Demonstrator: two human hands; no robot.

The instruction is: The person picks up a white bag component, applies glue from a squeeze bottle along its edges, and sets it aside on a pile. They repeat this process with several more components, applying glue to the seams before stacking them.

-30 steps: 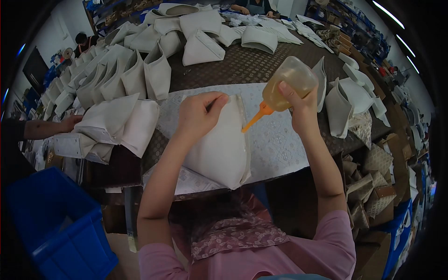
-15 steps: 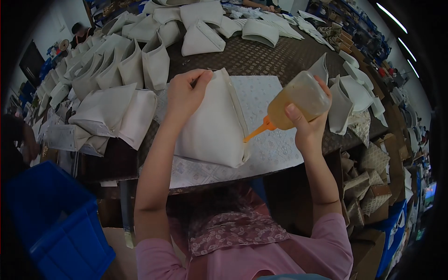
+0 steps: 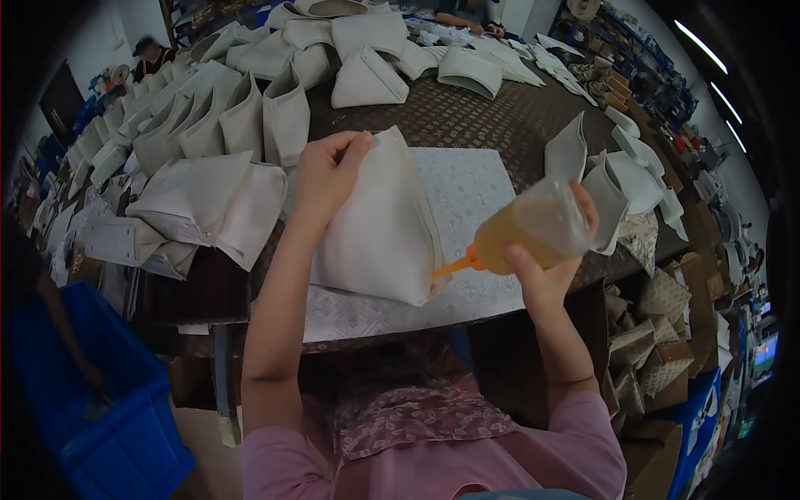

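A white leather-like bag panel (image 3: 371, 229) stands tilted on a patterned light sheet (image 3: 483, 200) in front of me. My left hand (image 3: 332, 171) pinches its upper left corner, fingers curled. In my right hand (image 3: 546, 275) is a translucent squeeze bottle (image 3: 533, 225) of amber liquid, tipped to the left. Its orange nozzle (image 3: 454, 266) points down at the panel's lower right edge, with the tip right at the seam.
Many white bag pieces (image 3: 283, 117) crowd the table's left and back. More white pieces (image 3: 607, 196) stand at the right. A blue bin (image 3: 125, 417) sits lower left, with another person's arm (image 3: 71, 333) reaching in. Patterned brown pieces (image 3: 658, 333) fill a box at lower right.
The bottle has tipped flatter and moved slightly down, its nozzle tip staying near the lower right edge. Another person's arm has come into the blue bin.
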